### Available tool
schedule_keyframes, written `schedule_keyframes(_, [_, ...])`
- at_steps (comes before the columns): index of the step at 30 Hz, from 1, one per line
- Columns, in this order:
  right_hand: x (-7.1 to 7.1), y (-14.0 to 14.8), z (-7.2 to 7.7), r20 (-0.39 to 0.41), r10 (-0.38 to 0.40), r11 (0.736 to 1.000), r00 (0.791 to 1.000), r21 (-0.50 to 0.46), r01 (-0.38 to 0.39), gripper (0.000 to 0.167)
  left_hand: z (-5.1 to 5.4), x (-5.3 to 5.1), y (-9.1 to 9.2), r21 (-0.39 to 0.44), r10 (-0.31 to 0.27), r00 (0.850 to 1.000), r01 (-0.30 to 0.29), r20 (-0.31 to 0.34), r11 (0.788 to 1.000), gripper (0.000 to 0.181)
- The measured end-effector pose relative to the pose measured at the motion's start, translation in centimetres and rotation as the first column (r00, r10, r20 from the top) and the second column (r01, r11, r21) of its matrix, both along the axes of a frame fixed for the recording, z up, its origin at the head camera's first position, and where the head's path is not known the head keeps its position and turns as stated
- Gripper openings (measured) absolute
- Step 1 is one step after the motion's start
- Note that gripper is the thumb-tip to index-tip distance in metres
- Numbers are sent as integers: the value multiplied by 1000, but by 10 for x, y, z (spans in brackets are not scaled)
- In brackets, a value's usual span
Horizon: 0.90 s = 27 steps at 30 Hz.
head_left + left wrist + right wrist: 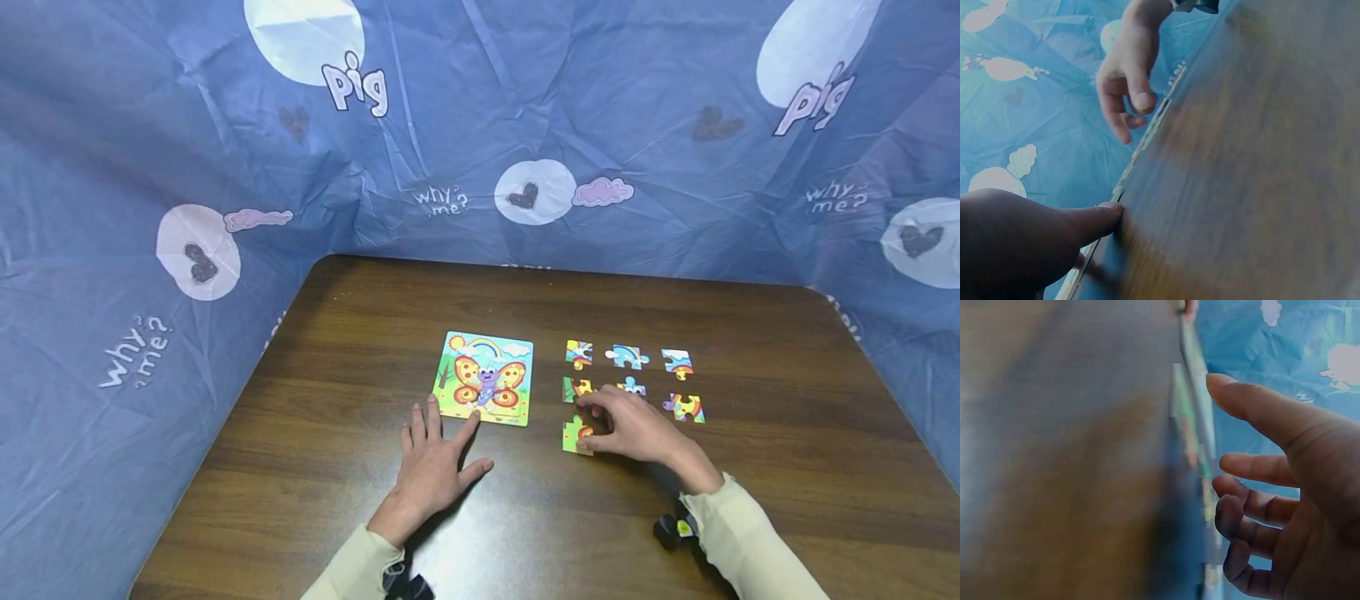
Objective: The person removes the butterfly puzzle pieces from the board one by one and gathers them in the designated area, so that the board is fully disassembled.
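Observation:
A square butterfly picture board (522,350) lies on the table in the head view. My left hand (429,473) rests beside its lower edge with fingers spread, the fingertips at the board. To the right, my right hand (637,423) is held over loose jigsaw pieces, its thumb by a green piece (572,433). In the right wrist view its thumb and fingers stand apart, with nothing seen between them. Just beyond the fingers lies a piece with a tree (569,389). A blue and purple piece (632,385) is partly hidden behind the hand.
Along the far row lie a sun piece (579,352), a rainbow piece (627,357) and a cloud piece (677,360). A yellow wing piece (687,407) is right of my right hand. Blue printed cloth (465,125) hangs behind the brown wooden table (360,333).

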State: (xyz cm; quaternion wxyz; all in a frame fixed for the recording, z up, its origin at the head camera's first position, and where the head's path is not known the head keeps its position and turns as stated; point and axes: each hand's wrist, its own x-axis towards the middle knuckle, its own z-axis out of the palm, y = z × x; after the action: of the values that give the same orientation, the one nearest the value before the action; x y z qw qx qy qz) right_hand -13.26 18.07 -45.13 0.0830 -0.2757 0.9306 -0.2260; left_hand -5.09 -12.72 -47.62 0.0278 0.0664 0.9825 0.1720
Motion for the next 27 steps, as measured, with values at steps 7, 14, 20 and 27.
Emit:
schedule_keyframes(7, [-13,-13,19,-94,9,999,996,-38,-12,56,1,1,0,6,4,1000,-4,-1,1000,68])
schedule_keyframes(14, [-25,-44,35,-83,35,993,996,-106,-44,50,1,1,0,5,3,1000,-4,8,1000,69])
schedule_keyframes(20, [-32,-77,37,-66,64,989,996,-129,-73,46,2,1,1,0,3,1000,-3,18,1000,69])
schedule_keyframes(27, [-40,-112,28,-41,116,983,992,-141,-120,40,1,1,0,-14,-4,1000,4,-9,1000,68])
